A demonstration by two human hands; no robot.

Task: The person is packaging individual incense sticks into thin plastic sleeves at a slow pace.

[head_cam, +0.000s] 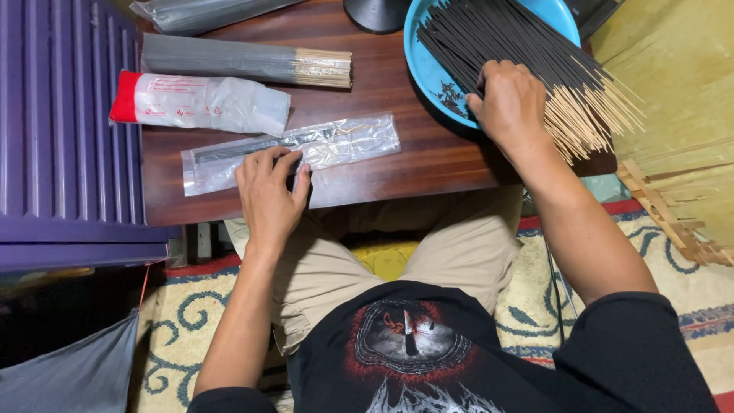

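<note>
On a dark wooden table, seen from above by the person seated at it, two bare hands work with incense sticks. At about 7 o'clock from the table's middle, the left hand lies flat with fingers spread on a clear sleeve, a long plastic packet lying almost level across the table and already holding a few dark sticks; the hand presses the sleeve down rather than gripping it. The sleeve looks thin, light and slippery, likely to slide or crumple unless pinned near its open end, which appears to be the end under the hand. At 2 o'clock, the right hand rests palm down on a loose pile of sticks in a blue tray, fingers curled into the pile; whether it has pinched any sticks cannot be told. The sticks look light, thin and brittle, with dark coated lengths and bare pale ends fanning over the tray's right rim; they are probably best taken as a small bunch by the bare ends or mid-length, gently, since they could snap or shed powder. Beyond the sleeve, toward 11 o'clock, lie a white bag with a red end and a packed bundle; another grey packet sits at the far edge. A purple ribbed crate crowds the table at 9 o'clock, and a black round base stands at 12 o'clock beside the tray. Between the two hands the tabletop shows bare wood.
</note>
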